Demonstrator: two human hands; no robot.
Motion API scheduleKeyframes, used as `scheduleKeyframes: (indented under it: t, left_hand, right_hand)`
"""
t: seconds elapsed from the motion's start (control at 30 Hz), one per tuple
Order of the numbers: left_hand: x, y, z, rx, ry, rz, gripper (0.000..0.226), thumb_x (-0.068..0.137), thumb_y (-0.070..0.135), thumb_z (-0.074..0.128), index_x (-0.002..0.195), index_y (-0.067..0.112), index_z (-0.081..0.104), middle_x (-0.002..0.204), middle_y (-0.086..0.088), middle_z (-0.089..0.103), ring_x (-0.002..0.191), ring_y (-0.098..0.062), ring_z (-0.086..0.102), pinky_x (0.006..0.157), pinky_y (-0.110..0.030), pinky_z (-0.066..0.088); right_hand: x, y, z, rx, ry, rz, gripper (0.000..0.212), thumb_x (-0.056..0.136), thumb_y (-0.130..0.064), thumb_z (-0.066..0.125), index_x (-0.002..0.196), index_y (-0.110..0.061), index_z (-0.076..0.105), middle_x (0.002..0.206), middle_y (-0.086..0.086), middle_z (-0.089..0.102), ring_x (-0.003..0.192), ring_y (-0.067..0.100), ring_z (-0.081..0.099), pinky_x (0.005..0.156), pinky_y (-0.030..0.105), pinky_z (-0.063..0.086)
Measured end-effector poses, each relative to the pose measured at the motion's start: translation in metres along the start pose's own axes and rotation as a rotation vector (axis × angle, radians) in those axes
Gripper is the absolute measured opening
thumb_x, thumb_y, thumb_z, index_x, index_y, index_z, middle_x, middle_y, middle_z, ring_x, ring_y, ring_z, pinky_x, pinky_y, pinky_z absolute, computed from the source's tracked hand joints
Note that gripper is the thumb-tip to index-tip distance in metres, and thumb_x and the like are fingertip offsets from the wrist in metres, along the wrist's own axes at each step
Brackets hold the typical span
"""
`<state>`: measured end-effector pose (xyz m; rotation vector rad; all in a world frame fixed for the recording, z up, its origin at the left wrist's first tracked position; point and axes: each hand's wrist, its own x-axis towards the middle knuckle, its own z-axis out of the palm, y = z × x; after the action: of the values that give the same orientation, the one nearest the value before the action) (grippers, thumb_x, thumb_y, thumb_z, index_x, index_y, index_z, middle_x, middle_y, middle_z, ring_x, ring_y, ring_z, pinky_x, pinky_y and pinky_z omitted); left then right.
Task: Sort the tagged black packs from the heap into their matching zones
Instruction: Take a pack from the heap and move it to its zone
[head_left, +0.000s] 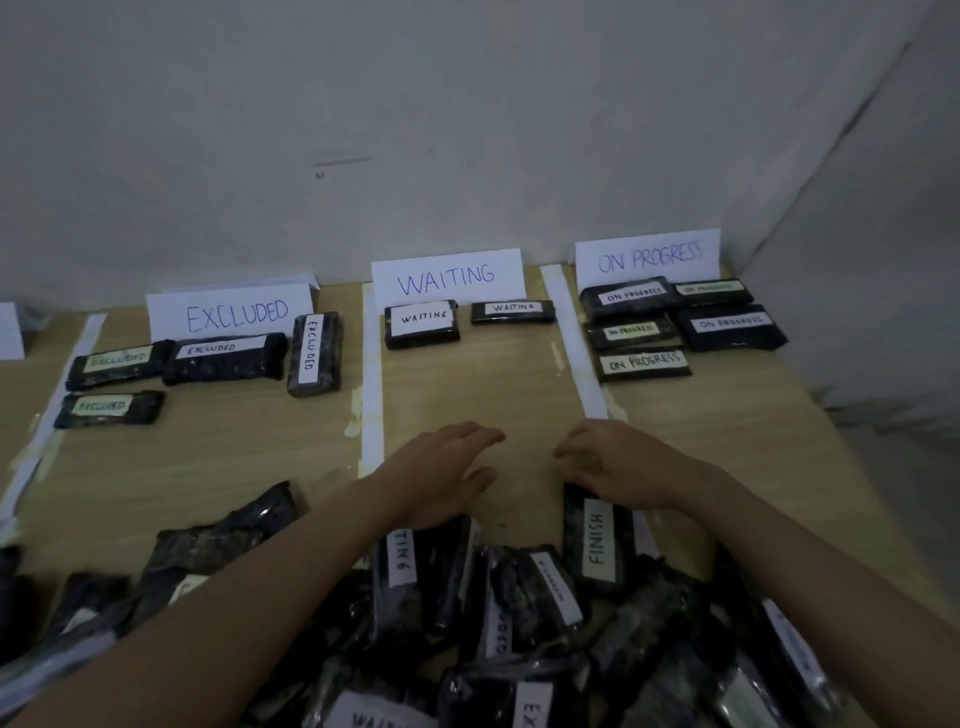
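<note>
A heap of black packs (519, 623) with white tags fills the near edge of the wooden table (467, 384). My right hand (618, 462) curls its fingers over the far end of a pack tagged FINISH (597, 540) at the heap's far edge. My left hand (447, 467) is open with relaxed fingers, its palm over the far end of a pack whose tag ends in TING (410, 566). Behind stand paper signs EXCLUDED (234, 314), WAITING (447, 278) and ON PROGRESS (649, 257), each with matching tagged packs lying in front.
White tape strips (371, 374) (574, 343) divide the table into zones. The EXCLUDED and ON PROGRESS zones each hold several packs, and the WAITING zone holds two (422, 323) (513, 312). A grey wall runs behind; the table's right edge (810, 415) drops off.
</note>
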<state>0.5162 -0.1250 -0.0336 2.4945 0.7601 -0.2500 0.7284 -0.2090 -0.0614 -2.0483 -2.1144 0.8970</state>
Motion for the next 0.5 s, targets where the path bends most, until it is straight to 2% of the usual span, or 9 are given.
scheduleKeyframes:
  t: [0.1, 0.23, 0.3, 0.37, 0.5]
  left_hand:
    - [-0.002, 0.010, 0.005, 0.004, -0.007, 0.027, 0.046, 0.098, 0.030, 0.038, 0.141, 0.018, 0.030, 0.145, -0.002, 0.037, 0.131, -0.019, 0.037, 0.104, -0.030, 0.033]
    - [-0.004, 0.024, 0.013, -0.011, -0.001, 0.058, 0.045, 0.098, 0.031, 0.038, 0.141, 0.017, 0.031, 0.145, -0.002, 0.038, 0.131, -0.018, 0.038, 0.105, -0.033, 0.034]
    - [-0.005, 0.029, 0.016, -0.035, 0.010, 0.063, 0.045, 0.098, 0.030, 0.039, 0.140, 0.017, 0.033, 0.143, -0.002, 0.039, 0.129, -0.018, 0.039, 0.104, -0.033, 0.035]
    - [-0.006, 0.032, 0.019, -0.088, 0.035, 0.052, 0.043, 0.097, 0.030, 0.041, 0.138, 0.017, 0.036, 0.141, -0.002, 0.042, 0.127, -0.018, 0.042, 0.103, -0.032, 0.037]
    - [-0.009, 0.038, 0.021, -0.299, 0.139, -0.015, 0.040, 0.096, 0.029, 0.044, 0.134, 0.017, 0.041, 0.130, -0.003, 0.051, 0.110, -0.017, 0.053, 0.088, -0.025, 0.043]
  right_hand:
    - [-0.023, 0.003, 0.014, -0.044, -0.039, 0.109, 0.050, 0.088, -0.037, 0.058, 0.134, -0.020, 0.047, 0.122, 0.005, 0.050, 0.113, 0.020, 0.048, 0.089, 0.029, 0.040]
    - [-0.034, 0.003, 0.020, 0.130, -0.010, 0.175, 0.053, 0.085, -0.028, 0.066, 0.133, -0.016, 0.049, 0.113, 0.006, 0.047, 0.106, 0.016, 0.047, 0.085, 0.022, 0.038]
    - [-0.039, 0.001, 0.013, 0.252, 0.086, 0.178, 0.042, 0.082, -0.018, 0.069, 0.122, -0.013, 0.058, 0.104, 0.000, 0.050, 0.097, 0.011, 0.050, 0.074, 0.014, 0.037]
    - [-0.043, -0.002, 0.002, 0.338, 0.198, 0.183, 0.030, 0.081, -0.013, 0.070, 0.109, -0.016, 0.061, 0.100, 0.000, 0.055, 0.094, 0.015, 0.054, 0.069, 0.016, 0.041]
    - [-0.046, -0.013, -0.015, 0.661, 0.469, 0.141, 0.020, 0.082, -0.005, 0.066, 0.098, -0.014, 0.057, 0.103, 0.006, 0.061, 0.100, 0.019, 0.059, 0.081, 0.034, 0.054]
